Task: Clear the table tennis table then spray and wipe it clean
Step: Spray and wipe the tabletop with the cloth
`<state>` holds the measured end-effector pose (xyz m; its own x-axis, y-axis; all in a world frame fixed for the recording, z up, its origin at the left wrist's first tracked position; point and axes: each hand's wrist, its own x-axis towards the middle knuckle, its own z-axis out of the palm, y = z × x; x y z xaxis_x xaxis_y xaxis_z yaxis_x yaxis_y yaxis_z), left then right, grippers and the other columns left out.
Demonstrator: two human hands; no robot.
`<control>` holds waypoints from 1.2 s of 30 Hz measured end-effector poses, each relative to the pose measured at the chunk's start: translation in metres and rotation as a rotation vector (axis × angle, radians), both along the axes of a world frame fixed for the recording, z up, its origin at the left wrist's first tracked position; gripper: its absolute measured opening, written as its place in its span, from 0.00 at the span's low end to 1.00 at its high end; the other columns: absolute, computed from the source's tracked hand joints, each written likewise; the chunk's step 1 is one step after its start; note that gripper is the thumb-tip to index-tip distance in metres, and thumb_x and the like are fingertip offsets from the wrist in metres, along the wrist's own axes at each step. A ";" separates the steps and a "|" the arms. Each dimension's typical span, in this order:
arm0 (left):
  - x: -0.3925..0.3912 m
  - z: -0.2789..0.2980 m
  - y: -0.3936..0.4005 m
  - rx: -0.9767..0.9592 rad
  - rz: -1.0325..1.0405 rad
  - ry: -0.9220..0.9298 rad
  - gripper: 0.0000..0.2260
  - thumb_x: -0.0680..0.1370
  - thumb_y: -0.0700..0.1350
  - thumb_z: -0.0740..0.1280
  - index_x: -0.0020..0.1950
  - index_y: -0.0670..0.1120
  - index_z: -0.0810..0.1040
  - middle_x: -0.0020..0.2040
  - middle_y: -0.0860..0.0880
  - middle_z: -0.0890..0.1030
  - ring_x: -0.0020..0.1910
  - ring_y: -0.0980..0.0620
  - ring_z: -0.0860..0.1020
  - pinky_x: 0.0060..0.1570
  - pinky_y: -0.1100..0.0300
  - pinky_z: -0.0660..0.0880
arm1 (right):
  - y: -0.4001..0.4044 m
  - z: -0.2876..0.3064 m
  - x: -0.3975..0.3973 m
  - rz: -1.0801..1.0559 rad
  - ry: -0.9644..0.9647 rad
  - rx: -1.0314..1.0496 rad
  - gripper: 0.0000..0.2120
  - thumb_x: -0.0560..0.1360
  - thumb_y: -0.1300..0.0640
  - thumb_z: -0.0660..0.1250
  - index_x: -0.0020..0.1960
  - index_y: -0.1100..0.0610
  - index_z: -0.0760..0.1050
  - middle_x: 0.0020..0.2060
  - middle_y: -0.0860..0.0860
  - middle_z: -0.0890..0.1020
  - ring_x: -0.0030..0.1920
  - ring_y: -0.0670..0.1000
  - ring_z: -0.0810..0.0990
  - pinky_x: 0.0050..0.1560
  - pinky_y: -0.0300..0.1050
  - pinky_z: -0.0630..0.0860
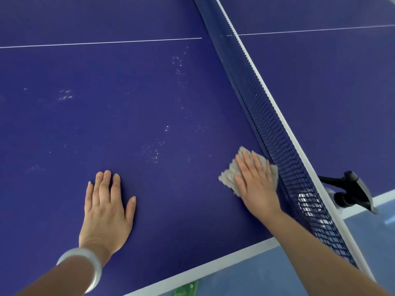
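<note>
R hand (254, 184) flat, pressing cloth (229, 174) on table (149, 92) by net (273, 129), lower right; L hand (106, 208) flat, grasping nothing. I reckon cloth's soft, light; palm it mid-cloth.

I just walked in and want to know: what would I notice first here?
Two hands lie flat on a big blue table: the left hand is bare on the surface, and the right hand presses a grey cloth beside the net. Little white droplets speckle the table ahead, and a spray bottle stands behind the net.
</note>
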<state>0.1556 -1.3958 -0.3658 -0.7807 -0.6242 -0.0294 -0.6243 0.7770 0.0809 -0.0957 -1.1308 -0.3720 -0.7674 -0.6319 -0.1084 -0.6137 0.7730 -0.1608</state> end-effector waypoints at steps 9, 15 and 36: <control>0.001 -0.002 0.000 0.014 -0.002 0.040 0.33 0.79 0.57 0.48 0.73 0.32 0.64 0.74 0.34 0.63 0.76 0.37 0.57 0.76 0.40 0.52 | 0.038 0.001 0.019 -0.068 0.003 0.034 0.27 0.81 0.43 0.39 0.79 0.45 0.43 0.79 0.42 0.44 0.78 0.45 0.39 0.78 0.55 0.43; 0.000 -0.005 0.000 -0.001 0.003 0.042 0.33 0.79 0.57 0.48 0.74 0.33 0.63 0.74 0.35 0.63 0.77 0.38 0.57 0.76 0.41 0.52 | -0.048 0.002 -0.042 -0.165 0.001 0.027 0.26 0.83 0.47 0.43 0.80 0.50 0.45 0.80 0.46 0.44 0.79 0.48 0.39 0.77 0.53 0.36; 0.000 0.001 -0.001 -0.017 0.018 -0.061 0.32 0.81 0.59 0.43 0.77 0.38 0.60 0.77 0.40 0.60 0.79 0.43 0.54 0.76 0.44 0.53 | -0.187 0.004 -0.010 -0.069 -0.035 -0.039 0.27 0.83 0.46 0.41 0.80 0.52 0.44 0.80 0.50 0.43 0.79 0.54 0.39 0.76 0.58 0.35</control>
